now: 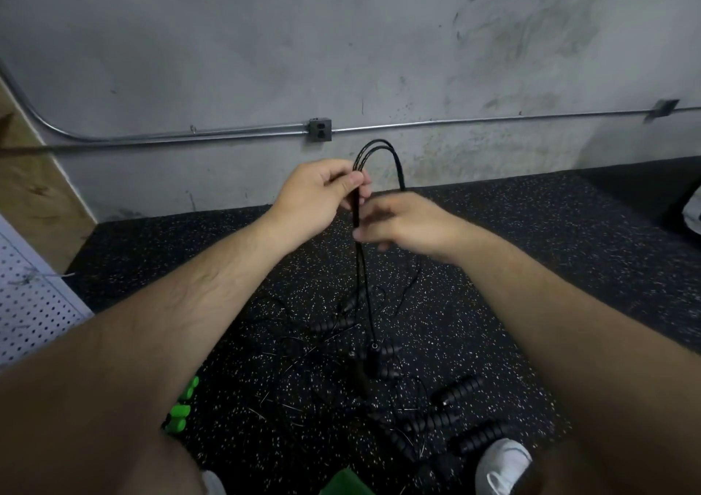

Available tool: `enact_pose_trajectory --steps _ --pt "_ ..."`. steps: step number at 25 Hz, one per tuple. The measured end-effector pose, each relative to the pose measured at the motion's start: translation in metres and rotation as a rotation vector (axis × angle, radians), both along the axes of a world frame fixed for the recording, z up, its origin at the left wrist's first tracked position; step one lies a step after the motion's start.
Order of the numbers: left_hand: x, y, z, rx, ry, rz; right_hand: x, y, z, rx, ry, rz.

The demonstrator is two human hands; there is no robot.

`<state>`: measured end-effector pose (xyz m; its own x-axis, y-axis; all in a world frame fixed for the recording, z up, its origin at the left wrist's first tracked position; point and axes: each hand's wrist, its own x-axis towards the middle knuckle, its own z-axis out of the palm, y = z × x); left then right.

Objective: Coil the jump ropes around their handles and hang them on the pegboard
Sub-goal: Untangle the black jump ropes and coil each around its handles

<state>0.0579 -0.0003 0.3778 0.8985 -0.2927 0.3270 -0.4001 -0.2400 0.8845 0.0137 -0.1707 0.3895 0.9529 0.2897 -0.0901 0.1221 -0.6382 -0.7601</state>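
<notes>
My left hand [326,194] pinches a bundle of black jump rope [379,151] folded into loops that arch above the fingers. Just below and to the right, my right hand [402,225] has its fingers curled around the strands hanging down from the bundle. The strands drop to the speckled rubber floor, where a pile of tangled black ropes with ribbed black handles [461,392] lies. A white pegboard [30,301] leans at the far left edge.
A grey concrete wall with a metal conduit and an outlet box [319,130] stands behind. A green-handled rope [182,407] lies at lower left. My white shoe [500,464] is at the bottom right, beside the black handles. A wooden panel [26,191] stands left.
</notes>
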Motion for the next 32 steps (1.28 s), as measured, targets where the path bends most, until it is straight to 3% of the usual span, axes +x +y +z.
enact_pose_trajectory --steps 6,11,15,17,20,27,32 --pt "0.003 0.003 0.003 -0.140 0.090 -0.058 0.004 0.007 -0.012 0.050 -0.117 -0.121" --pt "-0.011 0.018 -0.025 0.243 0.259 -0.219 0.011 0.015 0.012 0.197 -0.300 -0.233" --pt "-0.007 0.013 -0.028 0.162 0.227 -0.097 0.017 0.017 0.013 0.388 -0.213 -0.268" --pt "0.003 0.014 -0.022 0.110 0.167 -0.039 0.014 0.014 0.006 0.301 -0.078 -0.205" --pt "0.011 0.013 -0.011 0.057 0.113 0.014 0.005 0.017 -0.018 -0.067 0.043 -0.008" --pt "0.011 0.016 -0.007 -0.064 0.198 -0.086 0.011 0.023 -0.031 0.024 -0.110 -0.167" --pt "0.003 0.031 -0.042 0.189 0.341 -0.250 0.016 0.014 0.001 0.195 -0.141 -0.248"
